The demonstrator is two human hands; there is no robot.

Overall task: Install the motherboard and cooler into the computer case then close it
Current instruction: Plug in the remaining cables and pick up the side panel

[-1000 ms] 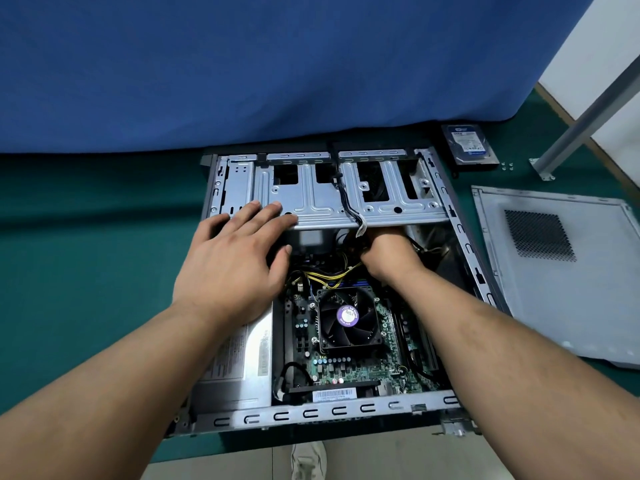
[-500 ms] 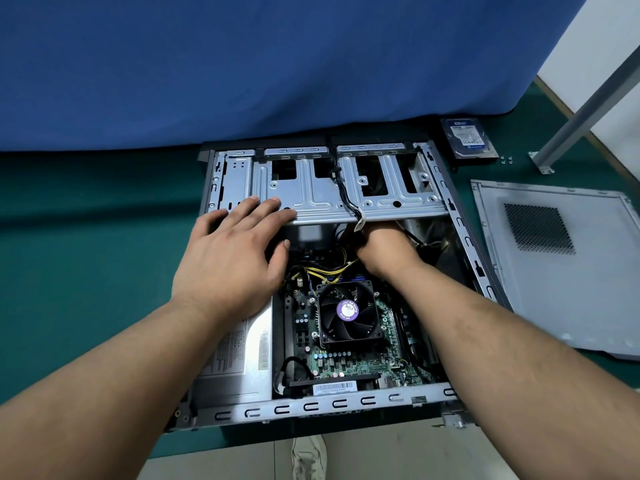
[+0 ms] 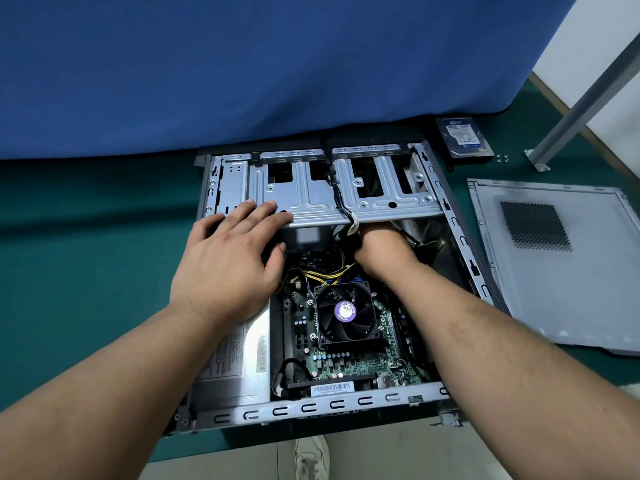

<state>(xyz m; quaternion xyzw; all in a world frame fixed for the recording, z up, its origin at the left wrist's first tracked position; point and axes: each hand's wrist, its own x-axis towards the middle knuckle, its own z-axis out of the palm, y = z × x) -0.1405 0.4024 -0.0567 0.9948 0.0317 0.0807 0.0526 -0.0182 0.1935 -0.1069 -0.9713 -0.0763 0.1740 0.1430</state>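
Motherboard sits inside the open computer case, rigid but fragile; handle by its edges. Left hand rests flat on the drive cage; right hand's fingers are hidden beneath it.

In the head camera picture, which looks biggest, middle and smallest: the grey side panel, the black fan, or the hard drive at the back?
1. Side panel, clearly largest.
2. Fan.
3. Hard drive, though it lies farther from the camera, so fan versus drive is unsure.
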